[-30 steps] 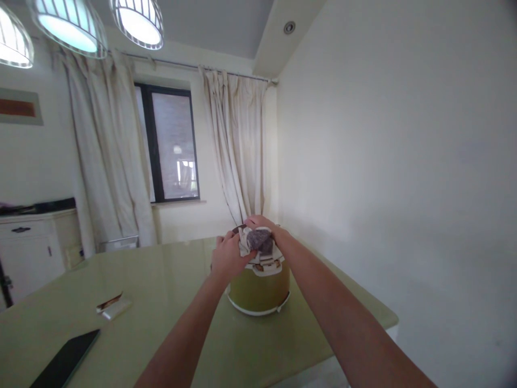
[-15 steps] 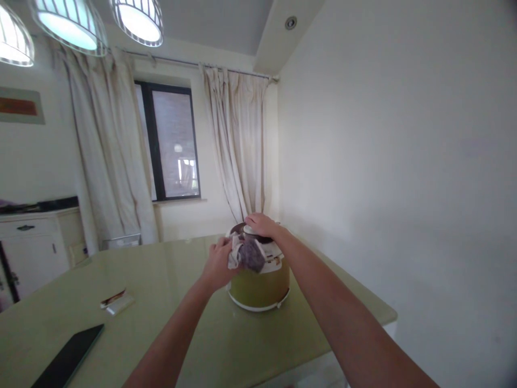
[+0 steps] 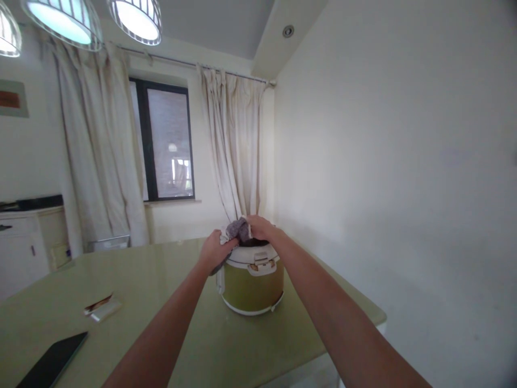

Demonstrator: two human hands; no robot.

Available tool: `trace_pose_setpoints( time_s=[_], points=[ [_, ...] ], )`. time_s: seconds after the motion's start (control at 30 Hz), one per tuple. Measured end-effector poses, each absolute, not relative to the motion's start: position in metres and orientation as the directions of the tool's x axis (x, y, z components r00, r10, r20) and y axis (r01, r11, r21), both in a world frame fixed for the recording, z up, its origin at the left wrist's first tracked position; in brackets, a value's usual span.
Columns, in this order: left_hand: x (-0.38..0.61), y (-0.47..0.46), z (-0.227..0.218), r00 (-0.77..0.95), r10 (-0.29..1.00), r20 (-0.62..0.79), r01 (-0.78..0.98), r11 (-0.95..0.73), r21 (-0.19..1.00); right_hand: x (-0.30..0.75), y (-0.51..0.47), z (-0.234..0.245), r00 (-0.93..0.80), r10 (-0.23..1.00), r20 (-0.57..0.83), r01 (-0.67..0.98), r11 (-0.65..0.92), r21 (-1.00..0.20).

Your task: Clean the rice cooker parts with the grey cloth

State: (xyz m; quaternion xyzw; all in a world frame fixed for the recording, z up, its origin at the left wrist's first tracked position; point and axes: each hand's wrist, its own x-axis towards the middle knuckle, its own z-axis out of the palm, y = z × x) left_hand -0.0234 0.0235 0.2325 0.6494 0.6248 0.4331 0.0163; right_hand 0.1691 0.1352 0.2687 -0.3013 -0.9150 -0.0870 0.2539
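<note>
A green-yellow rice cooker (image 3: 253, 288) with a white rim and a front latch stands upright on the table. Above its dark top is a bunched grey-and-white cloth (image 3: 239, 230). My left hand (image 3: 216, 250) grips the cloth at the cooker's left side, and a darker end hangs below the fingers. At the far side of the top, my right hand (image 3: 262, 228) is closed at the cloth's right end. The fingertips of the right hand are partly hidden.
A pale green glossy table (image 3: 153, 291) carries a small packet (image 3: 103, 308) and a dark flat tablet-like object (image 3: 54, 358) on the left. A white wall (image 3: 363, 188) runs along the right. Curtains (image 3: 238, 140) and a window (image 3: 167, 140) stand behind the table.
The cloth has moved from the cooker's front up onto its top, uncovering the latch. My right hand has shifted from the lid's middle to the cloth. The view has turned slightly right.
</note>
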Motion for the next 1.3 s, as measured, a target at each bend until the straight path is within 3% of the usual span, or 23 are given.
trace_pose_setpoints(
  time_s=[0.17,0.3,0.4,0.53,0.7,0.77,0.87,1.03,1.13,1.2,1.3],
  points=[
    [-0.022,-0.002,0.162,-0.112,0.632,0.767,0.713,-0.486,0.505,0.171,0.119,0.267,-0.583,0.584,0.565,0.680,0.731,-0.054],
    [0.001,-0.023,0.075,-0.194,0.480,0.856,0.789,-0.442,0.426,0.171,0.114,0.265,-0.565,0.613,0.552,0.680,0.725,-0.108],
    [0.024,-0.035,0.028,-0.183,0.457,0.870,0.853,-0.366,0.371,0.171,0.113,0.266,-0.566,0.613,0.552,0.665,0.734,-0.133],
    [0.046,-0.051,0.018,-0.057,0.440,0.896,0.924,-0.316,0.214,0.172,0.112,0.267,-0.569,0.609,0.553,0.649,0.745,-0.152],
    [0.051,-0.052,0.039,0.357,0.418,0.835,0.890,-0.425,-0.168,0.173,0.112,0.267,-0.575,0.599,0.558,0.631,0.758,-0.163],
    [0.044,-0.046,0.047,0.437,0.423,0.794,0.852,-0.478,-0.215,0.173,0.114,0.266,-0.577,0.587,0.568,0.621,0.767,-0.160],
    [0.026,-0.040,0.057,0.375,0.444,0.814,0.858,-0.498,-0.124,0.173,0.115,0.264,-0.578,0.575,0.579,0.612,0.775,-0.158],
    [-0.004,-0.037,0.086,0.091,0.500,0.861,0.848,-0.492,0.197,0.172,0.114,0.263,-0.577,0.570,0.585,0.614,0.775,-0.150],
    [-0.019,-0.027,0.121,0.011,0.518,0.855,0.770,-0.550,0.324,0.172,0.113,0.263,-0.576,0.563,0.593,0.611,0.778,-0.145],
    [-0.026,-0.016,0.150,-0.015,0.585,0.811,0.722,-0.555,0.413,0.172,0.115,0.263,-0.581,0.557,0.594,0.602,0.785,-0.147],
    [-0.028,-0.001,0.198,-0.032,0.746,0.666,0.757,-0.417,0.503,0.173,0.124,0.263,-0.600,0.565,0.566,0.572,0.798,-0.190]
  ],
)
